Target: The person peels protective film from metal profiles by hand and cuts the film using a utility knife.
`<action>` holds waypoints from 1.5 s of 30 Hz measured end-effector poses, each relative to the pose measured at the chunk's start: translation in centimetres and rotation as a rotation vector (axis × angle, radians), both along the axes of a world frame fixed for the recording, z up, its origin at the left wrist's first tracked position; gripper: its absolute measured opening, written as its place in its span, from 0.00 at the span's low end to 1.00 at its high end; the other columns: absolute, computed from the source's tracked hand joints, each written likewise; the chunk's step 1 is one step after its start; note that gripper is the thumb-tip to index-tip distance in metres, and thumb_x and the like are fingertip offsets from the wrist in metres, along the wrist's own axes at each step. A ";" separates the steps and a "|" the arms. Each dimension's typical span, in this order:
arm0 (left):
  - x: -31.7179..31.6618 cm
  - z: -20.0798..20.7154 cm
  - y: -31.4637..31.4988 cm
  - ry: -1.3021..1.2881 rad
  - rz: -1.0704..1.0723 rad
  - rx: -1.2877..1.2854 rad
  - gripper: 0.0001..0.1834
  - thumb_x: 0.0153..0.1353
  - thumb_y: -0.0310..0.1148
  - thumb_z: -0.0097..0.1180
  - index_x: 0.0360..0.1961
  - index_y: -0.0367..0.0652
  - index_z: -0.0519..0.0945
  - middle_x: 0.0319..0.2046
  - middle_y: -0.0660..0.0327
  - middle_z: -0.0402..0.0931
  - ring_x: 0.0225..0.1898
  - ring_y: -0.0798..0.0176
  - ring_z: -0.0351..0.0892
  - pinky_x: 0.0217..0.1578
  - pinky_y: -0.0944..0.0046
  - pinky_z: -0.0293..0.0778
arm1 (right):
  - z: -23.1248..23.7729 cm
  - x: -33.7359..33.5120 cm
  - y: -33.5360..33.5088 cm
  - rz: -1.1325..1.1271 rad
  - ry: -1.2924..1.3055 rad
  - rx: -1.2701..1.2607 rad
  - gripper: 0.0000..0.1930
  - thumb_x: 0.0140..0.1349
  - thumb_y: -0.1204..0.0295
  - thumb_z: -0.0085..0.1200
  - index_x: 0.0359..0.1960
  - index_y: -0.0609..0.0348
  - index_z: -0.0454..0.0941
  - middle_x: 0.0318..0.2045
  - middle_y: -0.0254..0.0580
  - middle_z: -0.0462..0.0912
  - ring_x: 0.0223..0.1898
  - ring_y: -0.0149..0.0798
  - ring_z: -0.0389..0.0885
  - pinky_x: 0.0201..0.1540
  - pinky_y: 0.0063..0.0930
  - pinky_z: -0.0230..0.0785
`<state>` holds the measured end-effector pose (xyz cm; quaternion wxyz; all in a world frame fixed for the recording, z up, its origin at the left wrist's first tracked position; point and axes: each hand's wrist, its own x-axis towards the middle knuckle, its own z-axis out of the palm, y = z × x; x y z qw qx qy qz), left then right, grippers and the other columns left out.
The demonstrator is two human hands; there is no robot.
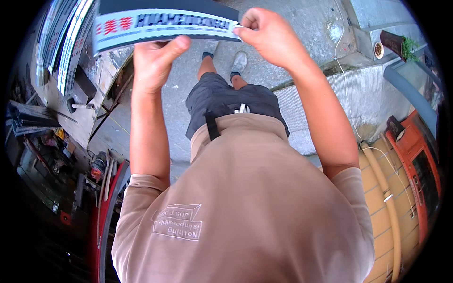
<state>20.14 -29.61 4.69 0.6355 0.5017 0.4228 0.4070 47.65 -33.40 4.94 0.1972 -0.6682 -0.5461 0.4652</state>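
Observation:
A long dark profile (207, 9) with a white printed film (165, 29) along its face, marked in red and dark blue, spans the top of the head view. My left hand (153, 63) supports it from below, thumb along its lower edge, the other fingers mostly hidden behind it. At its right end my right hand (269, 35) is closed, thumb and forefinger pinching the end of the white film. How far the film is loose there, I cannot make out.
Several similar printed profiles (73, 52) lie on a worktop (106, 70) at the left. Dark profiles (33, 118) are piled below them. A thin white cable (343, 75) crosses the concrete floor at the right, near a potted plant (409, 48) and an orange door (415, 165).

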 end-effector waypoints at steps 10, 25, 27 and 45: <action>-1.7 -3.6 -1.0 0.058 -0.127 -0.004 0.43 0.50 0.42 0.90 0.63 0.35 0.84 0.53 0.54 0.89 0.53 0.60 0.89 0.57 0.57 0.85 | -2.6 -2.6 -1.3 -0.001 0.189 -0.426 0.21 0.71 0.62 0.71 0.54 0.70 0.86 0.42 0.42 0.91 0.41 0.33 0.84 0.47 0.30 0.75; -3.6 -2.2 0.1 0.116 -0.054 0.053 0.59 0.46 0.49 0.91 0.75 0.38 0.72 0.56 0.56 0.84 0.58 0.61 0.81 0.61 0.58 0.79 | -0.5 -7.6 1.1 0.206 0.139 -0.651 0.13 0.72 0.63 0.68 0.43 0.62 0.87 0.30 0.27 0.79 0.29 0.24 0.71 0.32 0.25 0.63; -3.4 -1.9 0.1 0.066 -0.094 0.103 0.61 0.46 0.48 0.91 0.78 0.37 0.70 0.58 0.55 0.83 0.59 0.60 0.81 0.63 0.57 0.78 | -0.1 -8.3 0.7 0.244 0.122 -0.652 0.07 0.73 0.67 0.66 0.39 0.53 0.83 0.27 0.21 0.72 0.26 0.21 0.65 0.29 0.21 0.57; -4.1 -2.1 0.5 0.086 -0.154 0.193 0.73 0.49 0.62 0.84 0.87 0.44 0.54 0.70 0.46 0.76 0.68 0.51 0.78 0.69 0.54 0.73 | 0.8 -10.0 0.8 0.006 0.383 -0.731 0.08 0.72 0.66 0.64 0.40 0.55 0.80 0.28 0.24 0.74 0.25 0.20 0.66 0.28 0.21 0.56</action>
